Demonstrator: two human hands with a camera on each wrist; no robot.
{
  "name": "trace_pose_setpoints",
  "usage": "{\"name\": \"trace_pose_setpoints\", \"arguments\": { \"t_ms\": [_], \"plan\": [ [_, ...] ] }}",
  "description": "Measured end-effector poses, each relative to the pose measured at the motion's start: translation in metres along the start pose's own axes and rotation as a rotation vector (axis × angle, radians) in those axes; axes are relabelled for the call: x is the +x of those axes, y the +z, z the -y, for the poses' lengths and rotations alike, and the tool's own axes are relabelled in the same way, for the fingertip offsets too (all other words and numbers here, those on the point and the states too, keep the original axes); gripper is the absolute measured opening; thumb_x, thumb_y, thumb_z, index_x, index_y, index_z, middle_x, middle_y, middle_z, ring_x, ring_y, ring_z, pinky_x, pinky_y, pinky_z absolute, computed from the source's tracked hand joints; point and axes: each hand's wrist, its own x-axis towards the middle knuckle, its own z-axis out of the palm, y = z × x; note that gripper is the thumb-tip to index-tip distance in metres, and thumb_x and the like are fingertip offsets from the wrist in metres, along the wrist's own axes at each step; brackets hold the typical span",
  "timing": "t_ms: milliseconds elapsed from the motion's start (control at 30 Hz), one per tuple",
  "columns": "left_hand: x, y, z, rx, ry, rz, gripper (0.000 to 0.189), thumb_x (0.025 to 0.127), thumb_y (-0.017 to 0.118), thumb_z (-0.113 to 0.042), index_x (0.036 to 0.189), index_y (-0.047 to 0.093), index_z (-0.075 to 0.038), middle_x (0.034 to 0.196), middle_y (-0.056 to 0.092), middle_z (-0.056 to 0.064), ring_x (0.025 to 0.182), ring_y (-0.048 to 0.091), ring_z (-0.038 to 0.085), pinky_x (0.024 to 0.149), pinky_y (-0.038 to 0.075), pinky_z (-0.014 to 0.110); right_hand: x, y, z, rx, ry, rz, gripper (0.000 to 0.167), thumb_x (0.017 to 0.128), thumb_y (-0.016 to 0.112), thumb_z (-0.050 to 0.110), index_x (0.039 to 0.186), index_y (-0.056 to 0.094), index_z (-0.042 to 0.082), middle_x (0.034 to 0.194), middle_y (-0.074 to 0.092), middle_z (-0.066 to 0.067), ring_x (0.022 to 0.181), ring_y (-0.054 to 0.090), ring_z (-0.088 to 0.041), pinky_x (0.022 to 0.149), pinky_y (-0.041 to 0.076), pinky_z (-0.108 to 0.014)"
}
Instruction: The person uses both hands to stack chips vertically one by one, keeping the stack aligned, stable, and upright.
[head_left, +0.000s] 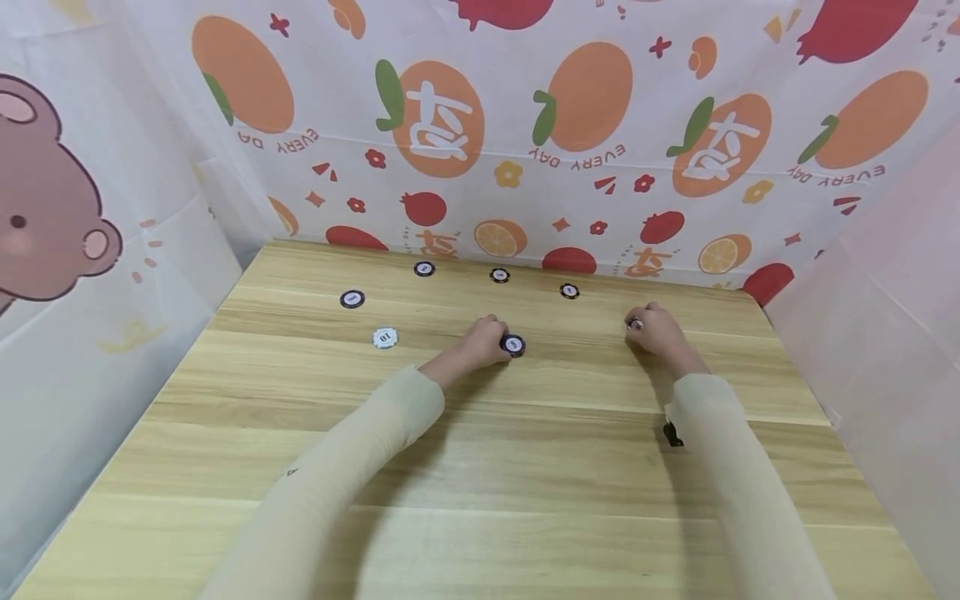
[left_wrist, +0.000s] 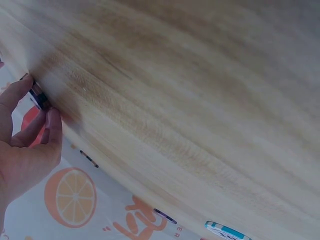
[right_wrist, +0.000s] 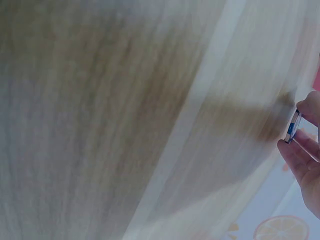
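My left hand point(head_left: 483, 342) is near the middle of the table and pinches a dark poker chip point(head_left: 513, 345) with a white centre. In the left wrist view, the thumb and fingertips of the left hand point(left_wrist: 35, 130) hold this chip point(left_wrist: 39, 96) by its edge, close over the wood. Farther right, my right hand point(head_left: 657, 329) pinches another poker chip point(head_left: 636, 324), mostly covered by the fingers. Seen from the right wrist, the right hand point(right_wrist: 307, 150) grips that chip point(right_wrist: 293, 127) on edge between thumb and fingers, and its rim shows blue and white.
Flat on the wooden table point(head_left: 480, 492) lie a white chip marked 10 point(head_left: 386, 337), a purple chip point(head_left: 352, 299), a dark chip point(head_left: 424, 268) and two black chips, one centre point(head_left: 500, 275) and one right point(head_left: 569, 291). A fruit-print curtain point(head_left: 517, 192) hangs behind. A small black object point(head_left: 672, 434) shows beside the right sleeve.
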Motion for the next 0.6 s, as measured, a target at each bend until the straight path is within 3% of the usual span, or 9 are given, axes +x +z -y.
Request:
{"name": "trace_pose_setpoints", "arguments": {
  "t_ms": [400,600],
  "plan": [
    [0.001,0.001,0.000,0.026,0.000,-0.006,0.036,0.078,0.073,-0.016,0.105,0.060,0.005,0.102,0.052,0.015,0.094,0.050,0.026,0.084,0.042,0.033,-0.003,0.009,0.042,0.057,-0.185,-0.027,0.028,0.077,0.063,0.008,0.102,0.064,-0.002,0.099,0.051,-0.020,0.087,0.052,-0.033,0.079,0.044,-0.046],
    [-0.001,0.000,-0.002,0.042,0.015,-0.007,0.041,0.079,0.072,-0.021,0.109,0.059,0.004,0.105,0.052,0.016,0.095,0.050,0.027,0.084,0.041,0.033,-0.004,0.016,0.062,0.084,-0.244,0.006,0.027,0.077,0.063,0.007,0.103,0.064,0.000,0.100,0.051,-0.018,0.086,0.052,-0.029,0.077,0.045,-0.042]
  ]
}}
